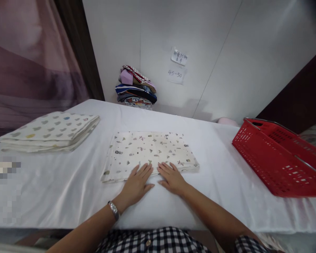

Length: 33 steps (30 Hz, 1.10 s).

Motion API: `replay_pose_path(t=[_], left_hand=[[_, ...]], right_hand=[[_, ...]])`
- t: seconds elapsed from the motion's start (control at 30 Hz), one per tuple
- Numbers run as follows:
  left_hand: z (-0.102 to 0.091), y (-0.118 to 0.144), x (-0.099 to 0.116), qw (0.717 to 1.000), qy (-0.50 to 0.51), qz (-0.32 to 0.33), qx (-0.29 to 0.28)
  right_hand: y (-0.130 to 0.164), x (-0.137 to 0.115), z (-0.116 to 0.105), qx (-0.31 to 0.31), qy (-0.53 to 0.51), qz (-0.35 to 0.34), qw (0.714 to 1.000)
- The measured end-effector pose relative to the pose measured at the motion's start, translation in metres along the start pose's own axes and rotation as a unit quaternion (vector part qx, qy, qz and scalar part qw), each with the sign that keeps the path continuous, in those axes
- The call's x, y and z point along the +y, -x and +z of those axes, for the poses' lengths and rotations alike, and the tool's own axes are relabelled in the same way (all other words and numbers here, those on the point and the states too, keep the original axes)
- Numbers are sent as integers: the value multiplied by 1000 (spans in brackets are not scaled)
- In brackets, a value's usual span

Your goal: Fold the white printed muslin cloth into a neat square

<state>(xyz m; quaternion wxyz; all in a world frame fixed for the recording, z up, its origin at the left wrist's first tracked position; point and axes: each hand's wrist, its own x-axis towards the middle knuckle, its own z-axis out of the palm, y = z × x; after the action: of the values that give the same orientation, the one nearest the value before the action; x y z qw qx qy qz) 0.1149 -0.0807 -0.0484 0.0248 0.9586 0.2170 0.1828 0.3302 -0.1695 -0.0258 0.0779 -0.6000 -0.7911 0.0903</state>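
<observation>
A folded cream cloth (152,149) with small printed plants and animals lies flat on the white-covered table in front of me. My left hand (139,182) rests palm down, its fingertips on the near edge of the cloth and its thumb pointing right. Beside it, my right hand (172,178) also lies flat with fingers stretched onto the same near edge. Neither hand grips anything. A silver bracelet (114,210) circles my left wrist.
A thicker folded cloth (52,130) with grey shapes lies at the left. On the right stands a red plastic basket (263,158) with metal handles. Behind the table, a stack of folded fabrics (137,88) is against the wall, near paper notes (176,75). White satin (216,203) covers the table.
</observation>
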Motion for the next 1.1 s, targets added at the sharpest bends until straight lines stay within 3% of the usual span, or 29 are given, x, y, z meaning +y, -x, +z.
replay_pose_path(t=[0.13, 0.27, 0.37, 0.47, 0.6, 0.67, 0.77, 0.9, 1.0, 1.1], left_hand=[[-3, 1, -1, 1000, -3, 1, -2], [-6, 4, 3, 1000, 0, 3, -6], [-12, 8, 4, 1000, -1, 1, -26], [-22, 10, -3, 999, -4, -29, -36], [-32, 11, -26, 990, -54, -133, 15], [-30, 13, -35, 985, -74, -155, 19], [-23, 19, -38, 985, -75, -156, -4], [-27, 22, -39, 984, -33, -171, -41], [-43, 5, -51, 978, -2, -204, -44], [-55, -29, -69, 973, -10, -229, -37]], right_hand=[[19, 23, -8, 25, 11, 63, 998], [66, 64, -10, 65, 47, 174, 981], [97, 84, -5, 79, 70, 212, 972], [107, 89, -2, 94, 96, 223, 966], [84, 76, -9, 132, 111, 209, 963], [63, 66, -15, 135, 101, 178, 970], [36, 53, -17, 91, 59, 146, 983], [23, 48, -16, -6, -26, 177, 984], [14, 50, -26, -26, -81, 209, 974], [-13, 48, -41, -24, -86, 212, 973]])
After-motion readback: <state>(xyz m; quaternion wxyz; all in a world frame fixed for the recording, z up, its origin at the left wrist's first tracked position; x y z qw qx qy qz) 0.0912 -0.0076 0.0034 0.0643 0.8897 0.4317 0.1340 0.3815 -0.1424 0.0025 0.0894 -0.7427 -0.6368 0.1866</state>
